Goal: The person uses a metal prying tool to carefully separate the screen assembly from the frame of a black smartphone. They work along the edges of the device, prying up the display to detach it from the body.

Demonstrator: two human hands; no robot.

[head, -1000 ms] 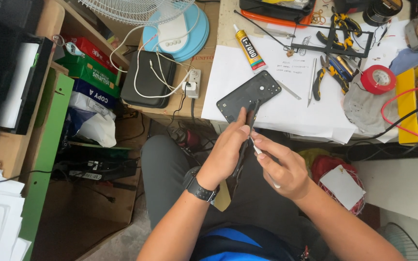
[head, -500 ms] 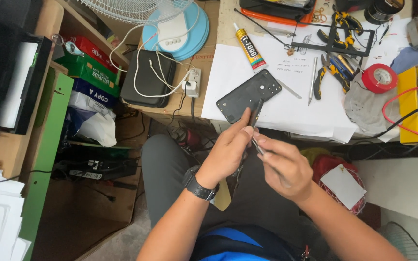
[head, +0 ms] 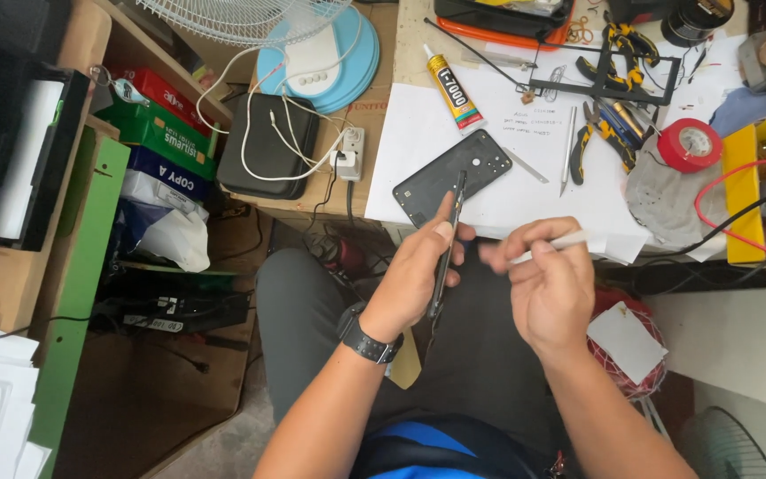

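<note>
Over the lap, below the table's front edge, the left hand (head: 418,275) clamps a thin dark phone (head: 443,257) edge-on; the right hand (head: 551,284) pinches a pale stick tool (head: 553,246), seemingly mid-prying, needing careful tip placement.

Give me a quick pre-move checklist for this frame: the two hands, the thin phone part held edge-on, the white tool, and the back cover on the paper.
1. Left hand grips the thin dark phone part edge-on, thumb along it: ok.
2. Right hand holds the slim white tool between its fingers: ok.
3. Tool tip touching the part: not ok, a gap shows between the two hands.
4. Black back cover lies flat on the white paper, apart from both hands: ok.
5. Glue tube capped: cannot tell, too small.
6. Pliers and red tape roll lie on the bench away from the hands: ok.
</note>
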